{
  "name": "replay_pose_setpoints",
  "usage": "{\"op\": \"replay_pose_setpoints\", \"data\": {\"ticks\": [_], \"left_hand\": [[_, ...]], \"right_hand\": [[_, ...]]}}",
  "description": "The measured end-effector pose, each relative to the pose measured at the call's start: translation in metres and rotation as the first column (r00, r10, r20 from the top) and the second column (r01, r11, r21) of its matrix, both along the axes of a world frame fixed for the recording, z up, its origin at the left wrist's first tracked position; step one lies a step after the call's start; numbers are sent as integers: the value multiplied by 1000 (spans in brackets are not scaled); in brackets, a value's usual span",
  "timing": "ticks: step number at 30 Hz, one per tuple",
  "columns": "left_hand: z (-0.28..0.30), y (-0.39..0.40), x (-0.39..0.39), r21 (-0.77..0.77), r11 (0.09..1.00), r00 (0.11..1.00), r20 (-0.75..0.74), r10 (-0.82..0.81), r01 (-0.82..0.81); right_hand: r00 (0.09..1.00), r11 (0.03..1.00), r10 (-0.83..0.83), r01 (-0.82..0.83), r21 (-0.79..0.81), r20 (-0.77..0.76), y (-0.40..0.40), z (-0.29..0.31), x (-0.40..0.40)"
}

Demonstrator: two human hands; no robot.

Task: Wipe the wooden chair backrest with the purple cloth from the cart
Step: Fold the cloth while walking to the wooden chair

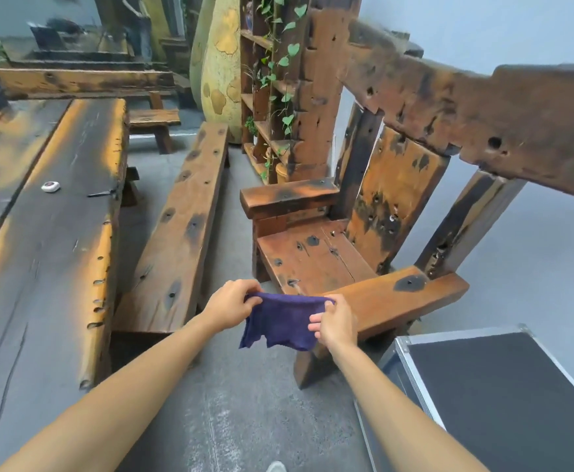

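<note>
Head view shows me both hands out in front, low over the grey concrete floor [231, 386], stretching the small purple cloth [284, 320] between them. My left hand [232, 306] is pinched closed on the cloth's upper left corner, and my right hand [331, 321] is closed on its upper right edge, fingers curled over the fabric. The cloth hangs free below the grip with a ragged lower hem, just in front of the near armrest of the rough, dark-stained wooden chair [316, 257].

I judge the cloth to be very light, soft and limp: it drapes and folds wherever it is not pulled taut, so it will need bunching or folding into a pad held in one palm before it can press on wood. The chair's heavy plank backrest [391, 195] stands beyond the seat, well apart from the cloth, pitted with holes and splintered edges that I expect could snag the fabric.

The black metal-edged cart [503, 379] sits at lower right. I can read no brand, label or writing anywhere.
</note>
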State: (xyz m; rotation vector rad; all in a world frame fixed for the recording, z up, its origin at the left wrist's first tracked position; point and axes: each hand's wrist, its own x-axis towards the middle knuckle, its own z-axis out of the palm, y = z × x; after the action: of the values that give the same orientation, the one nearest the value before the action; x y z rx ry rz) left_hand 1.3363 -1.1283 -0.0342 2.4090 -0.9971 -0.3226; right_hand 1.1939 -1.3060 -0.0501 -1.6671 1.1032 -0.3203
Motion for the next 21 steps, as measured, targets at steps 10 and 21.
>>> {"op": "replay_pose_setpoints", "data": {"ticks": [10, 21], "left_hand": [[24, -113, 185, -9, 1000, 991, 132, 27, -27], [1, -208, 404, -90, 993, 997, -7, -82, 81]], "right_hand": [[991, 998, 62, -58, -33, 117, -99, 25, 169], [992, 999, -40, 40, 1, 121, -181, 7, 358]]}}
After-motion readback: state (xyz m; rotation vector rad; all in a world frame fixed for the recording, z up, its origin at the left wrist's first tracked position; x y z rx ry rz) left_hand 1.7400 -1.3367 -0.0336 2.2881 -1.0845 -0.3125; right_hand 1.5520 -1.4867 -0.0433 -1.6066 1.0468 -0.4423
